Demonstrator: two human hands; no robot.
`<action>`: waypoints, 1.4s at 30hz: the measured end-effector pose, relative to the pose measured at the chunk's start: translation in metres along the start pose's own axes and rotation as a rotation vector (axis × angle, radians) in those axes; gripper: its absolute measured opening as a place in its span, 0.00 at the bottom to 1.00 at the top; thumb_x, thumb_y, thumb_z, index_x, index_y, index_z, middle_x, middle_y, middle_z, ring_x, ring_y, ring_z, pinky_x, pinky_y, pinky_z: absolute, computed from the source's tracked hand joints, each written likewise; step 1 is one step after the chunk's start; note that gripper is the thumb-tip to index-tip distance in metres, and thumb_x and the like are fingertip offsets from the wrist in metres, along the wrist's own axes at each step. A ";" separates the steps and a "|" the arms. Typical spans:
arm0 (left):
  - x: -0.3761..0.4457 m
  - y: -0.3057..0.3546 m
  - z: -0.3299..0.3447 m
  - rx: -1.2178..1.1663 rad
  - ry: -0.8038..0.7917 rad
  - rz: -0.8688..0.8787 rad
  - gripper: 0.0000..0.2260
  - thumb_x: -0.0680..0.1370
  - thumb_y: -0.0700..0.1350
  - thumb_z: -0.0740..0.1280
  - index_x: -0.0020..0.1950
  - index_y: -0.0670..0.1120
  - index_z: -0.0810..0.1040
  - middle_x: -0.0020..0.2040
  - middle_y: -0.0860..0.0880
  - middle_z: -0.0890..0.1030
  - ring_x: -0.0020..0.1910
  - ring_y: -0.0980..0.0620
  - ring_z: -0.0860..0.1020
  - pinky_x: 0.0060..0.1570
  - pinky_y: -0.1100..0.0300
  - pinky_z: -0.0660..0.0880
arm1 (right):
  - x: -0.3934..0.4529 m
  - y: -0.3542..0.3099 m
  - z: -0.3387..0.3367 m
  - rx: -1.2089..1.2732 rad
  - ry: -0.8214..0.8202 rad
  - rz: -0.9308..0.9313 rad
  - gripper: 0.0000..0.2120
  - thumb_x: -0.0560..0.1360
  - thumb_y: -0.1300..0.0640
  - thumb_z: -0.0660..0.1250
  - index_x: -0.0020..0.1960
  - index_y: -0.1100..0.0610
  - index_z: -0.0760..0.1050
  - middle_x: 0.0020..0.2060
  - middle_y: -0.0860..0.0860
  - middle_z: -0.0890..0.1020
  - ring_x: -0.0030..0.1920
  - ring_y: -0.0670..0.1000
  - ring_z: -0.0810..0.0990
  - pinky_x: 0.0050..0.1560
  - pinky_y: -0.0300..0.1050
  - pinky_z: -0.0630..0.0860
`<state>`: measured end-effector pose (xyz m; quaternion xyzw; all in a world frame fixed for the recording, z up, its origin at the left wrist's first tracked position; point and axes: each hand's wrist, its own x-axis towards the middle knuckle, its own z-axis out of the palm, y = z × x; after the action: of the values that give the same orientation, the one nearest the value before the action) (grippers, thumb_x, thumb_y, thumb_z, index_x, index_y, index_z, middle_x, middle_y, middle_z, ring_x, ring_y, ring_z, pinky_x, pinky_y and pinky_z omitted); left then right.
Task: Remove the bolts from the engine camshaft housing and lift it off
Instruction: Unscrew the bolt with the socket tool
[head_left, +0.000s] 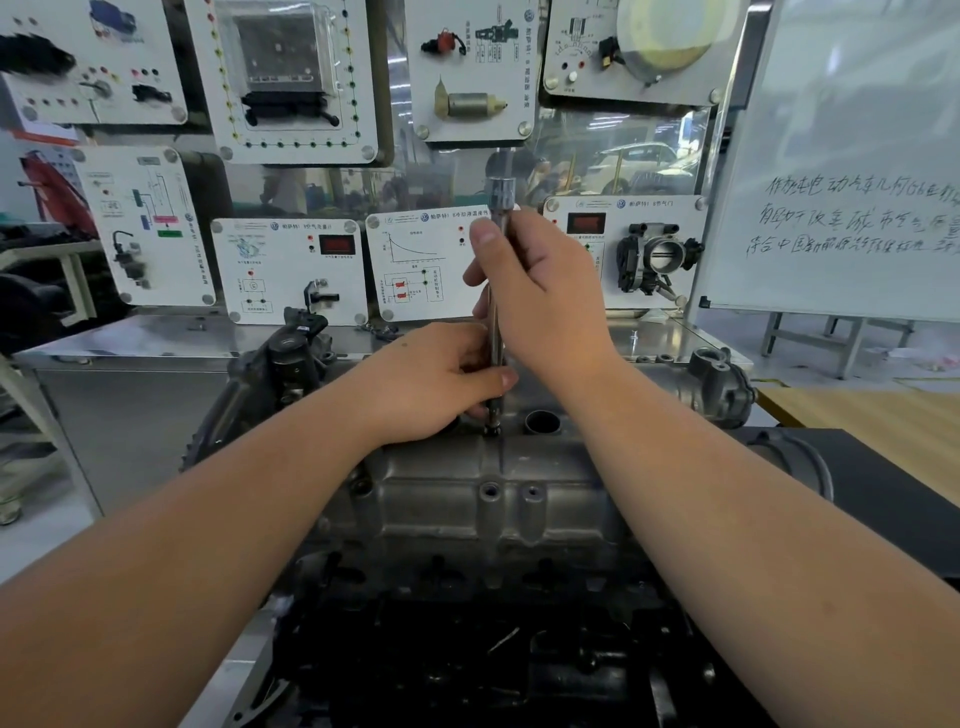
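Now the right hand (545, 291) wraps its grip around the upright extension bar (497, 338), the left hand (436, 384) pinches it low, socket seated on the camshaft housing (467, 493) atop the engine.

Both hands crowd the upright tool (496, 322) over the housing (467, 499). The housing's near face lies open. Panels (291, 270) wall off the back.

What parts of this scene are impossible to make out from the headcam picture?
Head view, the only one:
- The bolt itself: the tool shaft's lower tip and the left hand cover it.
- The housing's far side, behind both hands; right hand grips the shaft higher up.
- Lower engine: too dark.
- Whiteboard writing: cut off by the right edge.
- Panel labels: blurred and too small.
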<state>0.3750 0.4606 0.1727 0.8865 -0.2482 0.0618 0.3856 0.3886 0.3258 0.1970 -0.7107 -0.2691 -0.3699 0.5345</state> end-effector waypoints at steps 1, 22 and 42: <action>0.000 0.000 0.000 0.002 -0.012 0.006 0.06 0.82 0.45 0.67 0.57 0.45 0.79 0.49 0.49 0.85 0.41 0.61 0.84 0.32 0.74 0.74 | 0.000 0.000 0.000 0.009 -0.008 0.005 0.13 0.82 0.50 0.61 0.41 0.53 0.73 0.35 0.48 0.83 0.28 0.47 0.81 0.31 0.39 0.75; 0.001 -0.001 -0.001 0.108 -0.003 -0.007 0.08 0.81 0.50 0.68 0.55 0.46 0.78 0.46 0.46 0.85 0.39 0.59 0.85 0.37 0.61 0.77 | 0.000 -0.001 0.001 0.051 -0.006 0.010 0.05 0.80 0.47 0.65 0.46 0.46 0.73 0.34 0.52 0.83 0.30 0.49 0.81 0.32 0.46 0.79; -0.004 0.005 0.000 0.019 0.011 0.015 0.02 0.82 0.45 0.67 0.52 0.48 0.78 0.46 0.51 0.84 0.39 0.63 0.84 0.32 0.73 0.74 | 0.001 -0.001 0.000 0.048 0.048 0.042 0.11 0.83 0.50 0.60 0.45 0.53 0.75 0.33 0.48 0.83 0.27 0.46 0.81 0.29 0.33 0.72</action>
<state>0.3690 0.4590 0.1749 0.8880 -0.2519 0.0718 0.3781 0.3890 0.3263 0.1983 -0.6942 -0.2502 -0.3689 0.5651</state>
